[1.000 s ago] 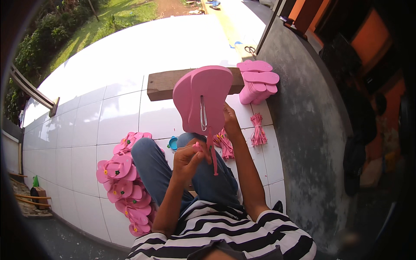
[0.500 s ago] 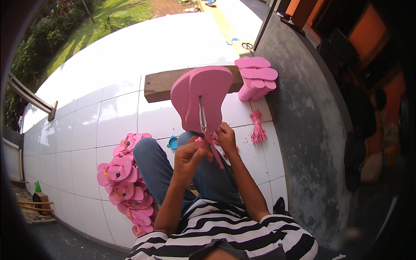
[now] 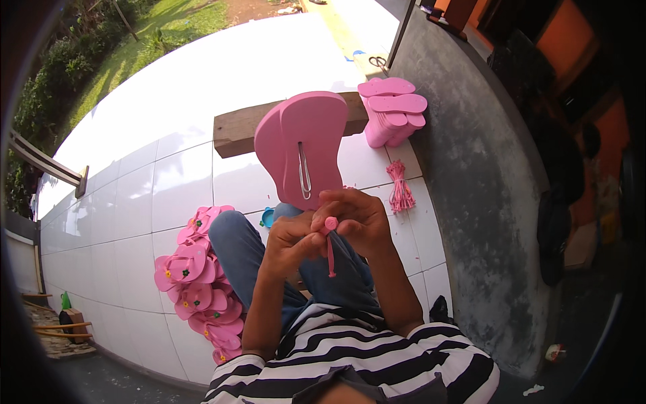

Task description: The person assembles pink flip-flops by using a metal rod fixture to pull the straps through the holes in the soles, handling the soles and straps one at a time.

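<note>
Both hands meet over my knees on a pink flip-flop strap (image 3: 330, 256). Its round plug end (image 3: 330, 223) sticks up between my fingertips, and a thin length dangles below. My left hand (image 3: 289, 236) pinches the strap from the left, and my right hand (image 3: 360, 219) grips it from the right with bent fingers. Just beyond them stands a pair of pink flip-flop soles (image 3: 319, 128), one overlapping the other. A looped metal wire (image 3: 303, 175) protrudes from a hole in the front sole. The soles' lower end is partly hidden behind my hands.
A wooden beam (image 3: 232, 135) lies behind the soles. Stacked pink soles (image 3: 393, 104) and a bundle of pink straps (image 3: 400, 188) are at right, beside a grey wall. Finished flip-flops (image 3: 198, 296) are heaped left of my knee. A blue dish (image 3: 268, 217) and scissors (image 3: 378, 62) also lie around.
My right hand has come up from beside the knee to join my left hand at the strap. The strap's plug end now sits between both hands, nearer to me than the soles.
</note>
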{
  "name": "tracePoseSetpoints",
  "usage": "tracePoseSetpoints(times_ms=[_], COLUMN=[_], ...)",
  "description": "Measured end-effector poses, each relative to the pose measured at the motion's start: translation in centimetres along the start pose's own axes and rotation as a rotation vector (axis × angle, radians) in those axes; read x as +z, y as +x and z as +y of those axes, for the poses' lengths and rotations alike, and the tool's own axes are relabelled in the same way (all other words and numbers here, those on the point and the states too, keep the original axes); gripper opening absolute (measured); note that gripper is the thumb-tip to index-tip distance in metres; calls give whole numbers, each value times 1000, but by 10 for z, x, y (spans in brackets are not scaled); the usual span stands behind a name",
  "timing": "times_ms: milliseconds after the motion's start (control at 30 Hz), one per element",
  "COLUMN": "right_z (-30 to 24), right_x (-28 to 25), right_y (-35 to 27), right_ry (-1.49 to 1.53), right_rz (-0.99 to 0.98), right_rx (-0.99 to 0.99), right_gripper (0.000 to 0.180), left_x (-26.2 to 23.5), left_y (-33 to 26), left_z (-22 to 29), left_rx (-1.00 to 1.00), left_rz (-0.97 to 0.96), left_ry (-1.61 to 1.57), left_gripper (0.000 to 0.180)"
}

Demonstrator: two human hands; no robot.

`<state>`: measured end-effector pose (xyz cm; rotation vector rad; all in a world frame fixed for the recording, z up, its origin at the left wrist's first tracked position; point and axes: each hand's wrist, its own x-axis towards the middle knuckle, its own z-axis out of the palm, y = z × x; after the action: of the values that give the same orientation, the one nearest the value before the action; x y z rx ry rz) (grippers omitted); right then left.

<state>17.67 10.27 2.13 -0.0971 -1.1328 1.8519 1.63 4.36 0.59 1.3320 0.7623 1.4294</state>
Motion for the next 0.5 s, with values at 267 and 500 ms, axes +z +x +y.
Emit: tracePoseSetpoints(times_ms=[267, 500], right_z=[8, 3], right_x=[-3, 27], right_y=[5, 21], right_ry=[-93, -239], right_rz=[90, 284], right_rx=[-48, -172], right_gripper=[18, 15], left_x=[-4, -38], left_y=[4, 63], left_z=[2, 49], left_rx=[8, 519], left_rz=[97, 473], left_ry=[14, 773], left_gripper=[32, 15])
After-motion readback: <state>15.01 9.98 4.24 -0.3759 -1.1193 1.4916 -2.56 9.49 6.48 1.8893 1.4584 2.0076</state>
